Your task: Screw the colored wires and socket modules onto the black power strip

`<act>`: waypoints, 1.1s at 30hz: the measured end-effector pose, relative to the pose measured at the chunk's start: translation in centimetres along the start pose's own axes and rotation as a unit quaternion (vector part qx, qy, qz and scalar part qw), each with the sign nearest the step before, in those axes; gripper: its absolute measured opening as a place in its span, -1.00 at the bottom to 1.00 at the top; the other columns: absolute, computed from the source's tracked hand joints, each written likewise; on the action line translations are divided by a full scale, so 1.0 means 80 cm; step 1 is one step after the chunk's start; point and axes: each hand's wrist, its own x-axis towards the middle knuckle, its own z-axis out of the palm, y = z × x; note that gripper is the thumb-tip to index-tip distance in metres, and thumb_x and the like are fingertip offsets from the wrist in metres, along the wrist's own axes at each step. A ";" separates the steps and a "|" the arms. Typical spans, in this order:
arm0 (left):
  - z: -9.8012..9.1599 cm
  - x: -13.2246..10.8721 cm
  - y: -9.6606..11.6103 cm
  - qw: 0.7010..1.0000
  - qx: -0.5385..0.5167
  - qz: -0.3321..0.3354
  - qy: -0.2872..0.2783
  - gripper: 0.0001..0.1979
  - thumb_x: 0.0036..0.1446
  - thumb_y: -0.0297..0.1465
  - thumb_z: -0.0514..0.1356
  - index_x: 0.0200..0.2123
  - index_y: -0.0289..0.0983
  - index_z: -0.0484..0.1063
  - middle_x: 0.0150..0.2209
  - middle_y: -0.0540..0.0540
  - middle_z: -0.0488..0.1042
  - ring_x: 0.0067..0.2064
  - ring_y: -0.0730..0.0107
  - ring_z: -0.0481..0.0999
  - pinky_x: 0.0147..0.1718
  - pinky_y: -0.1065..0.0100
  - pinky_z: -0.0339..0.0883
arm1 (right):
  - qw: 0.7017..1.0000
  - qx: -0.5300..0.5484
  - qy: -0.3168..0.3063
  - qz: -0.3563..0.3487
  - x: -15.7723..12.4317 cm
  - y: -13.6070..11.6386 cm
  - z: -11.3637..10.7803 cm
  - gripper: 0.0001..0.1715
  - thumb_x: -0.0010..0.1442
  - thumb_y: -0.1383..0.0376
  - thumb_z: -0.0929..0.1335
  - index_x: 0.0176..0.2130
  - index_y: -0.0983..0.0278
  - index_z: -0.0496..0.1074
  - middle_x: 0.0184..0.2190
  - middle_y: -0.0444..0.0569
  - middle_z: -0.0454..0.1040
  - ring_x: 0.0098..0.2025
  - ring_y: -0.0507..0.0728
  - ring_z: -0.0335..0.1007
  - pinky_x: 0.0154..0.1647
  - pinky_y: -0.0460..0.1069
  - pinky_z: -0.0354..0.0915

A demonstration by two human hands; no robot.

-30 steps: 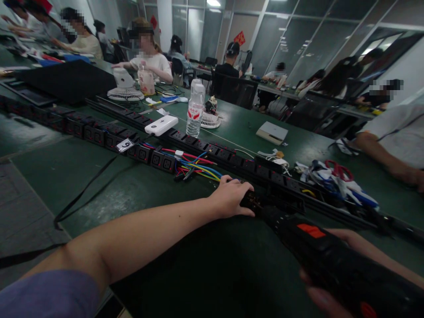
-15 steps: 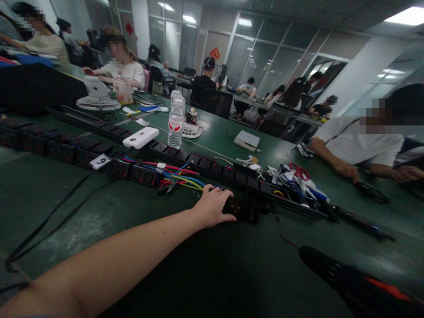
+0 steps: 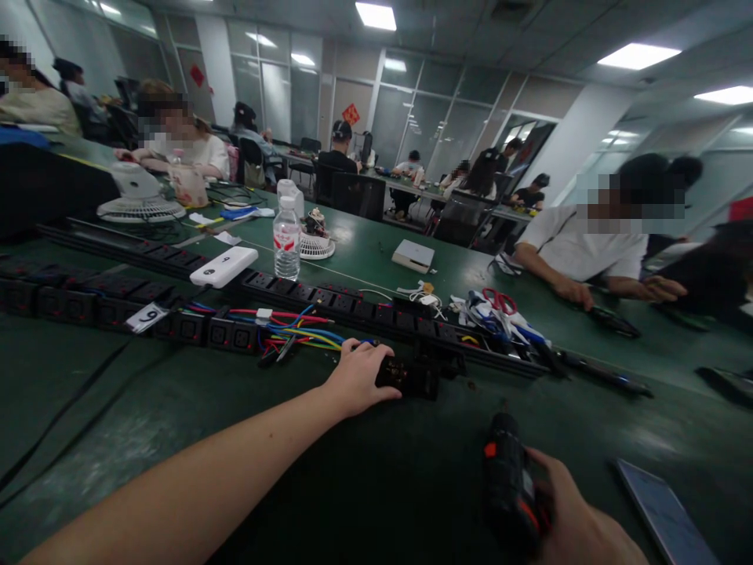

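My left hand [image 3: 360,378] is closed around a small black module [image 3: 405,377] with brass-coloured contacts, lying on the green table. Red, blue and yellow-green wires [image 3: 306,329] run from beside that hand to a row of black socket blocks [image 3: 232,333] on the left. At the lower right, my right hand [image 3: 558,502] grips a black and orange cordless drill [image 3: 511,479]. The drill stands apart from the module, its front end pointing away from me over the table. Just behind the module lies a long black power strip rail [image 3: 353,306].
A white power bank [image 3: 223,267] rests on the rail, near a water bottle [image 3: 287,243]. Red-handled scissors [image 3: 499,300] lie on gloves and scraps behind the rail. A phone [image 3: 667,510] is at the lower right. Across the table a co-worker [image 3: 576,243] handles a dark object.
The drill has swung left and turned to point away from me, and my right hand has come into view. My left hand stays on the module. The view has shifted right.
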 end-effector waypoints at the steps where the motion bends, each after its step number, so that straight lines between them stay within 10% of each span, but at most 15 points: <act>1: 0.000 0.000 0.000 1.000 0.000 0.001 0.000 -0.43 -0.06 -0.07 0.36 -0.03 -0.16 0.32 -0.11 -0.07 0.50 -0.02 0.15 0.40 0.08 0.09 -0.05 | 1.000 -0.019 0.007 0.005 0.006 -0.005 0.000 -0.29 0.13 0.17 0.22 0.23 0.19 -0.05 -0.15 0.09 0.52 -0.17 0.28 0.50 -0.12 0.16 0.34; 8: -0.004 0.003 -0.007 0.999 0.034 0.030 -0.019 -0.36 -0.08 0.02 0.33 0.01 -0.15 0.28 -0.04 -0.06 0.50 -0.01 0.13 0.40 0.04 0.10 -0.01 | 0.996 -0.086 0.005 0.011 0.044 -0.001 -0.010 -0.18 0.08 0.23 0.28 0.27 0.32 -0.01 -0.13 0.19 0.51 -0.13 0.36 0.48 -0.15 0.17 0.36; 14: -0.006 0.005 -0.011 0.991 0.111 0.056 -0.037 -0.30 -0.07 0.07 0.30 0.04 -0.21 0.27 -0.05 -0.13 0.50 -0.02 0.10 0.41 0.01 0.11 0.02 | 0.990 -0.135 0.002 -0.044 0.029 -0.002 -0.038 -0.05 -0.02 0.36 0.38 0.31 0.39 0.05 0.15 0.16 0.33 0.16 0.29 0.27 0.21 0.14 0.19; 19: -0.004 0.006 -0.012 0.987 0.133 0.060 -0.064 -0.31 -0.12 0.16 0.26 -0.09 -0.24 0.33 -0.15 -0.14 0.52 -0.10 0.08 0.44 -0.10 0.15 0.07 | 0.980 -0.171 0.045 -0.094 0.003 -0.081 -0.057 -0.27 0.10 0.39 0.38 0.25 0.33 0.23 0.20 0.11 0.26 0.24 0.29 0.13 0.28 0.20 0.10; 25: -0.004 -0.001 -0.014 0.985 0.131 0.084 -0.069 -0.26 -0.16 0.19 0.26 -0.09 -0.24 0.31 -0.20 -0.11 0.52 -0.17 0.12 0.45 -0.16 0.17 0.08 | 0.962 -0.177 0.124 -0.166 0.031 -0.193 -0.031 -0.06 0.02 0.37 0.50 0.28 0.41 0.11 0.23 0.19 0.18 0.29 0.35 -0.04 0.29 0.18 0.05; 33: -0.013 -0.009 -0.012 0.987 0.090 0.110 -0.071 -0.35 -0.02 0.16 0.16 -0.08 -0.25 0.33 -0.18 -0.16 0.51 -0.16 0.10 0.43 -0.13 0.14 0.08 | 0.963 -0.159 0.114 -0.184 0.064 -0.213 0.002 -0.67 0.26 0.26 0.38 0.00 0.33 0.36 -0.13 0.01 0.42 -0.06 0.20 0.37 -0.05 0.16 0.35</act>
